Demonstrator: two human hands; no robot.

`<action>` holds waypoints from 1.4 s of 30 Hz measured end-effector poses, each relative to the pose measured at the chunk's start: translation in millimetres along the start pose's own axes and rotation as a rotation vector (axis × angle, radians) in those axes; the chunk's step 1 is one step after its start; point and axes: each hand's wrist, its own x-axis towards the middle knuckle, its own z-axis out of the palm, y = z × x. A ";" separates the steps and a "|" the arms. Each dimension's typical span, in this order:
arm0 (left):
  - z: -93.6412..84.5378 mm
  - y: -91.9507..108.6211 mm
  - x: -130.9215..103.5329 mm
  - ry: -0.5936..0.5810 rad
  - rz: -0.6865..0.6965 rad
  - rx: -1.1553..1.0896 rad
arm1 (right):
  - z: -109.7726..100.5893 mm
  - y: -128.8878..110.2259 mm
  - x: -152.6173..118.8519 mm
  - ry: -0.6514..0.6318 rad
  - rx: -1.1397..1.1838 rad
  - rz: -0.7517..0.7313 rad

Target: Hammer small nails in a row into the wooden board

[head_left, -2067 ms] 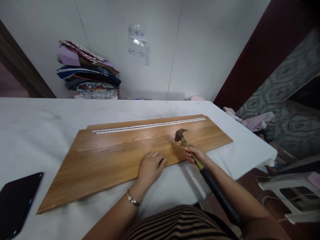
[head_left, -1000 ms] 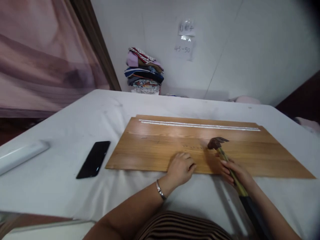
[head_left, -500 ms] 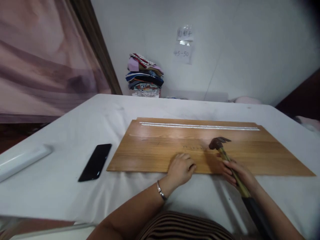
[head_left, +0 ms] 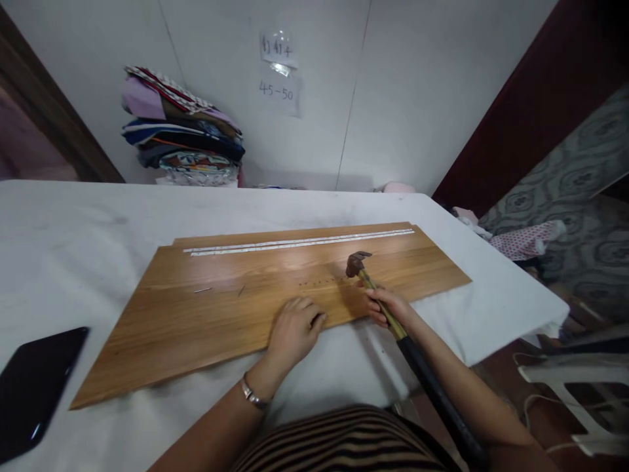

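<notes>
My right hand (head_left: 386,307) is closed round the wooden part of a claw hammer (head_left: 381,295), whose brown head is raised over a wooden board (head_left: 162,328). Its long black grip (head_left: 437,393) runs back along my forearm. My left hand (head_left: 295,331) rests palm down at the board's near edge, fingers curled under and pressed together; anything beneath them is hidden. Between the hands and the far edge, a row of several small nails (head_left: 319,283) shows on the wood. Two thin nails, one loose nail (head_left: 202,290) and a darker one (head_left: 241,290), appear farther left.
Two white measuring strips (head_left: 299,243) run along the board's far side. A black phone (head_left: 39,387) is on the white-covered table (head_left: 88,229) at left. Folded fabrics (head_left: 184,131) are stacked behind the table, and a white plastic chair (head_left: 565,393) stands at lower right.
The view has swung right and closer, so the board and phone appear farther left. My right hand still grips the hammer, and my left hand stays on the board's edge.
</notes>
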 end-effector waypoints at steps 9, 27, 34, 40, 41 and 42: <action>0.1 0.4 0.0 -0.008 -0.002 0.007 | -2.5 0.4 5.1 0.015 0.002 0.018; 1.8 -0.1 0.4 0.007 0.006 0.013 | -2.0 1.9 10.7 0.038 0.011 -0.005; -1.6 2.2 1.4 0.005 0.004 0.008 | -2.8 2.6 12.1 0.023 0.033 -0.034; 2.4 -0.4 1.3 0.028 0.017 0.007 | -1.6 3.1 13.0 0.038 0.042 0.049; 3.1 -0.7 1.7 0.031 0.023 0.011 | -1.1 2.4 12.5 0.041 0.040 0.050; 3.5 -0.8 2.2 0.033 0.028 0.015 | -0.4 1.4 11.8 0.046 0.037 0.043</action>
